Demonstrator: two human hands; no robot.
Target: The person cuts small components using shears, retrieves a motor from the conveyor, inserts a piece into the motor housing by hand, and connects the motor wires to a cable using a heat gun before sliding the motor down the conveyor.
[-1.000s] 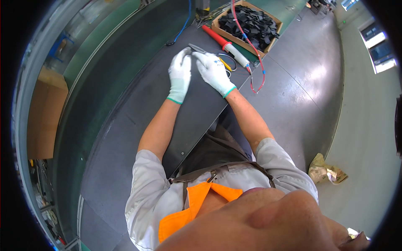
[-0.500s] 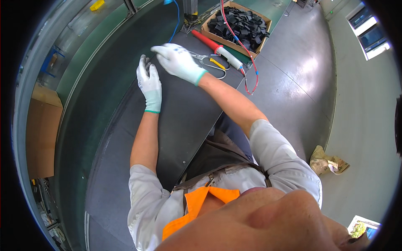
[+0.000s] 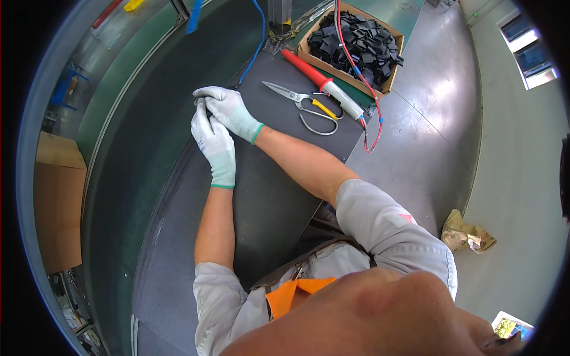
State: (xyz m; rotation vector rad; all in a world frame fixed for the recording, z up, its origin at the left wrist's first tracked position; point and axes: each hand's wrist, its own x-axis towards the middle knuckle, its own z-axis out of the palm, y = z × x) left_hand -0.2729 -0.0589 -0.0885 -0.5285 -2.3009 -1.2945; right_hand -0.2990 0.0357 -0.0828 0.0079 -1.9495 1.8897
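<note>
Both hands wear white gloves with green cuffs and meet above the dark work surface [image 3: 267,172]. My right hand [image 3: 230,111] is closed, its bent fingers lying over the tips of my left hand [image 3: 212,142]. The left fingers are bent and closed too. Whatever lies between the fingertips is hidden or too small to name. A blue cord [image 3: 259,47] runs down to a small dark end beside the right knuckles; whether the hand touches it I cannot tell. Right of the hands lie metal snips [image 3: 291,94] with curved handles, one partly yellow.
Beyond the snips rests a red and white cylindrical tool [image 3: 323,83] with a red hose [image 3: 356,68]. Behind it stands a cardboard box [image 3: 303,50] full of black flat pieces [image 3: 356,44]. A metal post [image 3: 279,21] rises at the far edge. Leftward runs a green belt [image 3: 119,196].
My right hand has come down and left onto the left hand's fingertips, and the fingers of both have closed together. The whole view has shifted slightly, uncovering the snips' blades.
</note>
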